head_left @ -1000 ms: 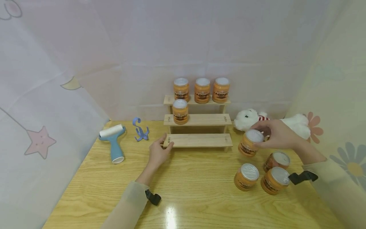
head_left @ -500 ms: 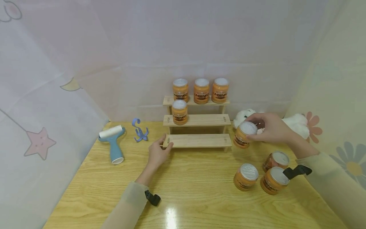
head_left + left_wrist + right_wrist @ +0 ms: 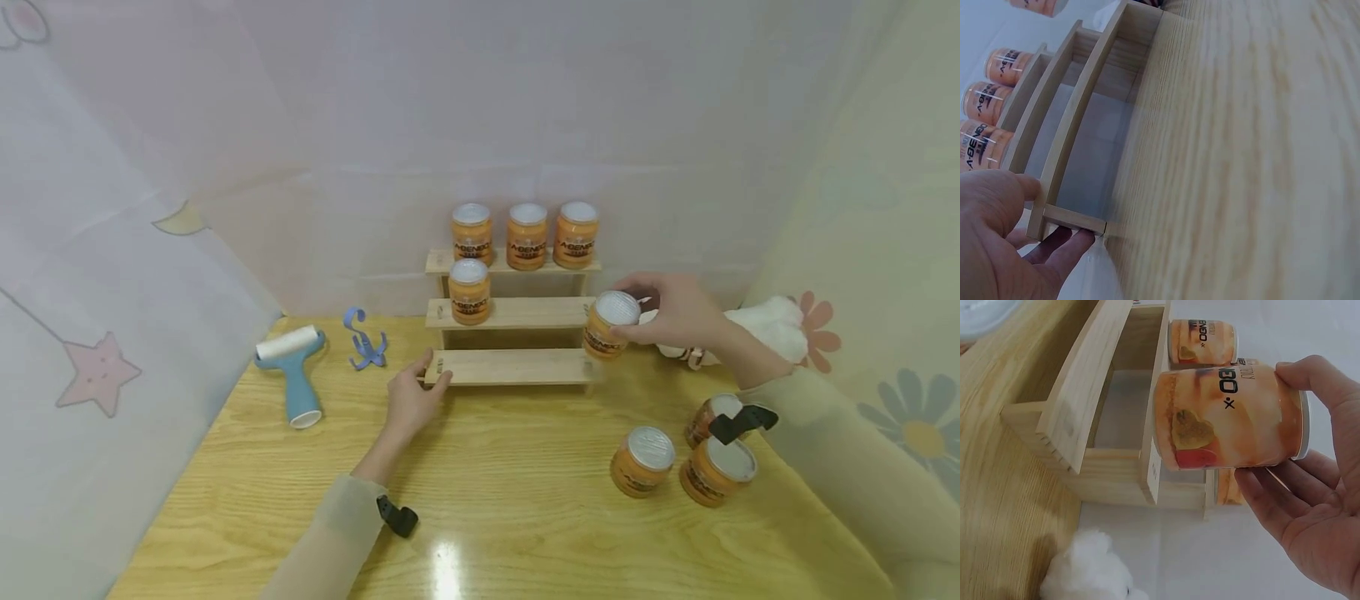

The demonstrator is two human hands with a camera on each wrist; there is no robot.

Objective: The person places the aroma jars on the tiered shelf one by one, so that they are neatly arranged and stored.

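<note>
A three-tier wooden rack (image 3: 517,367) stands against the back cloth. My left hand (image 3: 411,404) grips the left end of its lowest board, thumb over the top and fingers round the side, as the left wrist view shows. My right hand (image 3: 678,312) holds an orange can (image 3: 609,329) with a silver lid, tilted, at the right end of the middle board. In the right wrist view, thumb and fingers pinch this can near its lid. Three like cans (image 3: 527,242) line the top board, and one can (image 3: 470,296) sits at the middle board's left.
Three more orange cans (image 3: 641,462) stand on the table at the right, one partly behind the right wrist strap. A white plush toy (image 3: 772,325) lies behind the right hand. At left are a blue-handled lint roller (image 3: 302,387) and a blue hook (image 3: 367,346).
My right hand has carried the can left and up, from beside the rack to the middle board's right end. The left hand has kept its grip on the rack.
</note>
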